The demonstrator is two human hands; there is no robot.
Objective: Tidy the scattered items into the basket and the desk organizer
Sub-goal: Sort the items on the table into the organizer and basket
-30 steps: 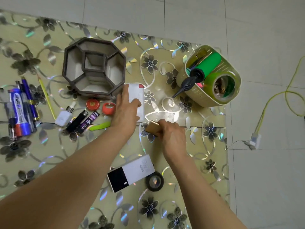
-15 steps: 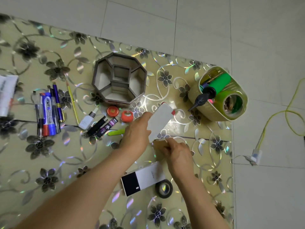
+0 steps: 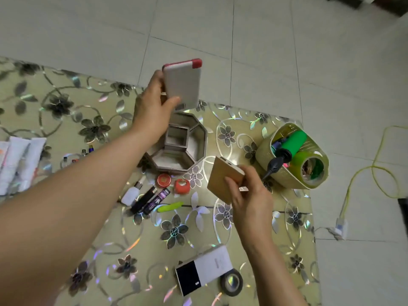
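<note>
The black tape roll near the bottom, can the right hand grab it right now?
Probably not right away. The right hand already grips a gold power bank, so its fingers are busy. The black tape roll lies uncovered on the mat beside the white box, so nothing else blocks the way.

Desk organizer: near-left compartments hidden behind left forearm.
Pens: only tips show above the forearm.
White tubes: cut off by left edge.
Basket: contents partly hidden, indistinct.
</note>
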